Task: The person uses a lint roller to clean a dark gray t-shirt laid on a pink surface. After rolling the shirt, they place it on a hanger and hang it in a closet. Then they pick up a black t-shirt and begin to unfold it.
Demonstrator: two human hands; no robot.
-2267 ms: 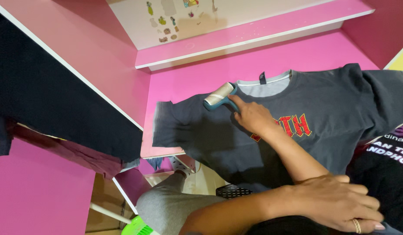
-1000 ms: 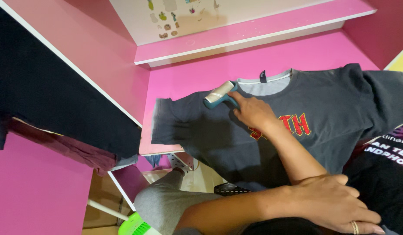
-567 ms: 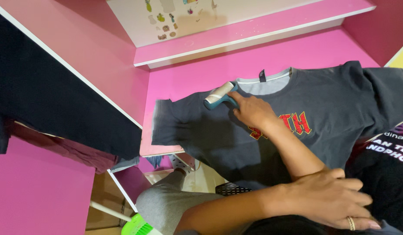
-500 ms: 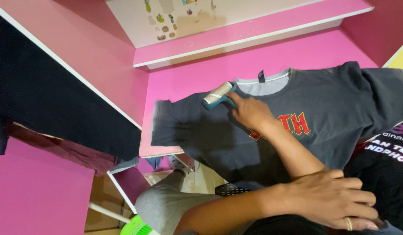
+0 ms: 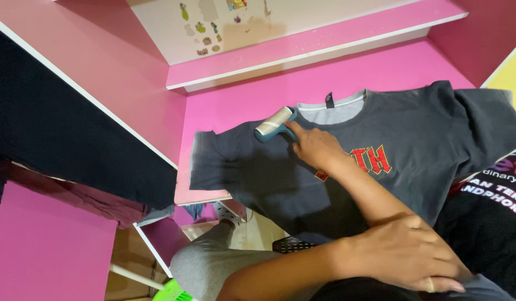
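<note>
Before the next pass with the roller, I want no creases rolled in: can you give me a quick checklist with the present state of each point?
1. Lint roller gripped by one hand: ok; which hand cannot be told, as the arms cross.
2. Roller head on the T-shirt near the collar: ok.
3. Other hand pinning the shirt's lower part: ok.
4. Shirt flat on the pink desk: not ok, the hem hangs over the front edge.
5. Cloth ahead of the roller, towards the sleeve, smooth: ok.
6. Roller sheet still sticky: cannot tell.
</note>
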